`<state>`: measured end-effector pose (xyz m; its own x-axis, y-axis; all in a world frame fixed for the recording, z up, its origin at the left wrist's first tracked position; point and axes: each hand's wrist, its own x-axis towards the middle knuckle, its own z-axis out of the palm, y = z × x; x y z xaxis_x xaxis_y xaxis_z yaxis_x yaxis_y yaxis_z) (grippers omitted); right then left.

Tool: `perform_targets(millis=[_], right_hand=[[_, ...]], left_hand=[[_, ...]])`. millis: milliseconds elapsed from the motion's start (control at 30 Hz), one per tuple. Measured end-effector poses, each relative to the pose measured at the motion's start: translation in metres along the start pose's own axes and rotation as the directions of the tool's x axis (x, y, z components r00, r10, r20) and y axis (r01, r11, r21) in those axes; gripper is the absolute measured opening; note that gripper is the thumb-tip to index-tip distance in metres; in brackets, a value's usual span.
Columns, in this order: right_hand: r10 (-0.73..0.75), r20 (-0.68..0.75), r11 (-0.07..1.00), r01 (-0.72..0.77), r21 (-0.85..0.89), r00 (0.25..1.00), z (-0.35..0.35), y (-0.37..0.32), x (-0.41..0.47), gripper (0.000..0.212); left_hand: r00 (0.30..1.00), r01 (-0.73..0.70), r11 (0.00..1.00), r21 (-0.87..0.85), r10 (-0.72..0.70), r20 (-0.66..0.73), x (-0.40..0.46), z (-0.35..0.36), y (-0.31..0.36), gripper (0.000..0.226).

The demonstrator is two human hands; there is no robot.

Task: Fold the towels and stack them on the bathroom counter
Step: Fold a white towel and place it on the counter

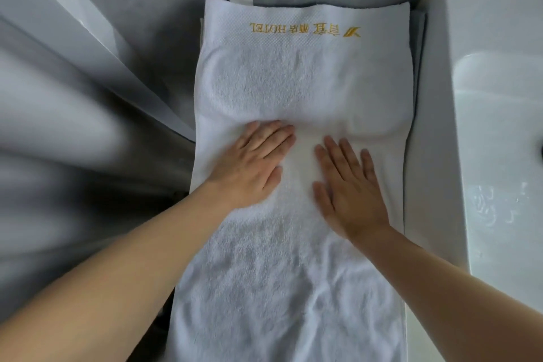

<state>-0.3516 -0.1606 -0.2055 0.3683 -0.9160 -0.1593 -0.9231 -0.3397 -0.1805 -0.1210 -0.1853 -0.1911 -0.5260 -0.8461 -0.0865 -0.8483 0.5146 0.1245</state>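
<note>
A white towel [293, 91] is spread lengthwise on the bathroom counter [164, 9], its far end close to the counter's back edge and its near end running out of view at the bottom. A woven band at the far end carries gold embroidered lettering [305, 30], read upside down from this side. Edges of further cloth [421, 38] are seen under its far and right sides, so it is judged to lie on towels already stacked; how many cannot be told.

The left hand [249, 167] and the right hand [349, 188] are laid flat on the middle of the towel, palms down, fingers straight and slightly spread, nothing gripped. The pile around them is smoothed, while the near part is still creased.

The cloth is judged soft, limp and light, with a rough pile unlikely to slip; it will sag wherever it is not supported. For a fold, it would best be pinched at the two corners of one end, or along both long edges, and carried over evenly.

A white basin [499, 132] adjoins the counter's right edge, just beside the towel. Grey tiled walls [88, 47] rise at the back and left.
</note>
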Motion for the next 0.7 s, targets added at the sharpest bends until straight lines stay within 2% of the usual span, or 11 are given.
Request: perform_targets(millis=[67, 133, 200, 267, 333, 633, 700], right_hand=[[-0.008, 0.002, 1.000, 0.008, -0.006, 1.000, 0.001, 0.001, 0.000, 0.064], [-0.010, -0.008, 1.000, 0.010, -0.011, 1.000, 0.001, 0.002, 0.000, 0.064], [-0.017, -0.007, 1.000, 0.016, -0.017, 1.000, 0.001, 0.002, -0.001, 0.065], [-0.015, -0.009, 0.999, 0.015, -0.029, 1.000, 0.001, 0.002, -0.001, 0.065], [-0.011, -0.017, 0.999, 0.010, -0.038, 1.000, 0.002, 0.001, 0.000, 0.065], [0.014, 0.007, 0.997, -0.014, -0.070, 1.000, -0.003, -0.002, -0.002, 0.065], [0.061, -0.054, 0.997, -0.063, -0.043, 0.997, -0.006, -0.013, -0.019, 0.064]], left_hand=[[0.979, 0.177, 0.979, -0.103, -0.186, -0.084, -0.020, 0.004, 0.022, 0.064], [0.950, 0.301, 0.941, -0.156, -0.309, -0.032, -0.055, 0.014, 0.032, 0.067], [0.944, 0.329, 0.942, -0.068, -0.328, 0.030, -0.095, 0.022, 0.022, 0.067], [0.932, 0.363, 0.929, -0.076, -0.360, 0.046, -0.115, 0.025, 0.006, 0.067], [0.915, 0.403, 0.908, -0.114, -0.401, 0.041, -0.117, 0.026, 0.001, 0.067], [0.921, 0.388, 0.917, -0.095, -0.389, 0.018, -0.113, 0.024, 0.006, 0.070], [0.918, 0.397, 0.913, -0.092, -0.397, 0.020, -0.114, 0.024, 0.007, 0.071]])
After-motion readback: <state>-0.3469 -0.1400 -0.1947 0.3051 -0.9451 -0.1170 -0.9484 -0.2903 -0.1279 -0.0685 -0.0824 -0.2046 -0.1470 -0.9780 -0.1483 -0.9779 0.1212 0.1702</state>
